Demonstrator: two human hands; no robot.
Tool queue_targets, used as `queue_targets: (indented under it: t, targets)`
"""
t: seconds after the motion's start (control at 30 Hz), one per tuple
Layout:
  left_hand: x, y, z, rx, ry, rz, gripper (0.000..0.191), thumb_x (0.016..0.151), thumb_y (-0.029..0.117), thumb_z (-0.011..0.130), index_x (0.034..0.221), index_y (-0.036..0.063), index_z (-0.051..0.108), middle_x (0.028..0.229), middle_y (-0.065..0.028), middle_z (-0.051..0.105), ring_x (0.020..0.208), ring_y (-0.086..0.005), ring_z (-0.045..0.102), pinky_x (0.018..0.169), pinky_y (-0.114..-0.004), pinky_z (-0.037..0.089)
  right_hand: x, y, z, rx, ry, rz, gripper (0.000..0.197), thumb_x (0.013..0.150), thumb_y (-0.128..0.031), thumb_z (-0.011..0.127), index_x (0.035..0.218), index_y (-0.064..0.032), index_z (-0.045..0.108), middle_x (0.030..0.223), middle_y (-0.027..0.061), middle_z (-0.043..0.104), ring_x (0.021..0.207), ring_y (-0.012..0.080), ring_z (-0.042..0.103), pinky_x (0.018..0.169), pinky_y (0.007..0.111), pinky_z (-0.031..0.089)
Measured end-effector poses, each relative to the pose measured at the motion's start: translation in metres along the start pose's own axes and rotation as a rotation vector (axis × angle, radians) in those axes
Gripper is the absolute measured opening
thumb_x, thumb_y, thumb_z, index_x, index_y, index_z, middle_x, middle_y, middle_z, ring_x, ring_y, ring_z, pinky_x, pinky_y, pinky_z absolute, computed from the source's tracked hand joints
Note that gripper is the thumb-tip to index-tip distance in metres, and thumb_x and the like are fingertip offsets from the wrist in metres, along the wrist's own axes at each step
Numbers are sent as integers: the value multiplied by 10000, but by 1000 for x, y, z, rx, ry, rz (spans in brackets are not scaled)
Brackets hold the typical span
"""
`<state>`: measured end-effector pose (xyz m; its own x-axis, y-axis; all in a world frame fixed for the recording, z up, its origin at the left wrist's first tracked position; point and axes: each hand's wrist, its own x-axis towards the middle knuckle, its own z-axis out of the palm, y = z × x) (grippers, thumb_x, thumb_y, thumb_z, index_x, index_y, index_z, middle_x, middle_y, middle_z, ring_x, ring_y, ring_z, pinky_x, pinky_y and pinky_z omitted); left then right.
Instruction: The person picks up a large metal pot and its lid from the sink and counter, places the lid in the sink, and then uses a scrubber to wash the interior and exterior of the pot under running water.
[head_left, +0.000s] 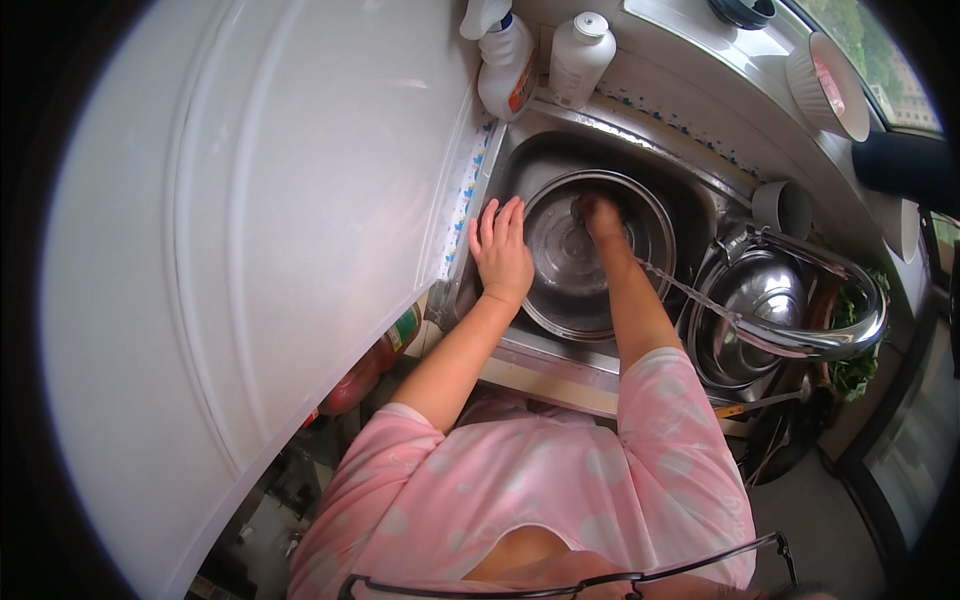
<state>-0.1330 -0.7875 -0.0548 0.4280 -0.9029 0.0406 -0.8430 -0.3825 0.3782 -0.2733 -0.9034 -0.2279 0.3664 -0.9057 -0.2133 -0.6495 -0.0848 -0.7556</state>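
A wide stainless steel basin (559, 281) sits in the steel sink (694, 199), with a shallow layer of water apparently inside. My right hand (602, 215) reaches down into the basin, its fingers in shadow around a small dark grey scrubber (577, 210); its exact kind is unclear. At the basin's left rim rests my left hand (501, 251), fingers stretched out and slightly apart, thumb hidden. From the curved chrome faucet (825, 341) a thin stream of water (679, 285) runs toward the basin, passing by my right forearm.
Behind the sink stand a spray bottle (506, 67) and a white bottle (581, 60). Shiny metal cookware (765, 296) is under the faucet, near leafy greens (855, 360). A white bowl (810, 90) sits on the window ledge. A large white panel (322, 172) borders the left side.
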Motion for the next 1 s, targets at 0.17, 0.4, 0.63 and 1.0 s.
queue_targets:
  t: [0.17, 0.4, 0.63, 1.0]
  targets:
    - [0, 0, 2, 28, 14, 1, 541, 682, 27, 530, 1212, 92, 445, 1262, 22, 406, 1230, -218, 310, 1030, -441, 143, -36, -18, 24, -145, -134, -159, 125, 713, -61, 503, 785, -55, 605, 811, 183, 591, 782, 355, 569, 685, 404, 456]
    - [1, 2, 0, 0, 1, 10, 542, 680, 35, 533, 1211, 93, 446, 1264, 22, 406, 1230, -219, 309, 1028, -443, 143, -4, 11, 0, -42, 62, 91, 73, 677, -82, 576, 741, -50, 587, 759, 188, 576, 708, 364, 555, 634, 420, 443]
    - [-2, -3, 0, 21, -5, -11, 585, 673, 34, 551, 1239, 93, 417, 1279, 18, 394, 1242, -222, 293, 1032, -437, 143, -60, -41, 33, 41, -300, -203, 91, 676, -59, 561, 764, -39, 552, 788, 183, 550, 778, 375, 537, 692, 417, 432]
    - [-2, -1, 2, 57, 11, -1, 575, 677, 33, 539, 1237, 86, 420, 1284, 13, 391, 1242, -228, 294, 1031, -439, 148, -35, 23, -30, -151, -272, 180, 64, 644, -26, 605, 695, -54, 576, 683, 130, 590, 658, 244, 585, 623, 334, 460]
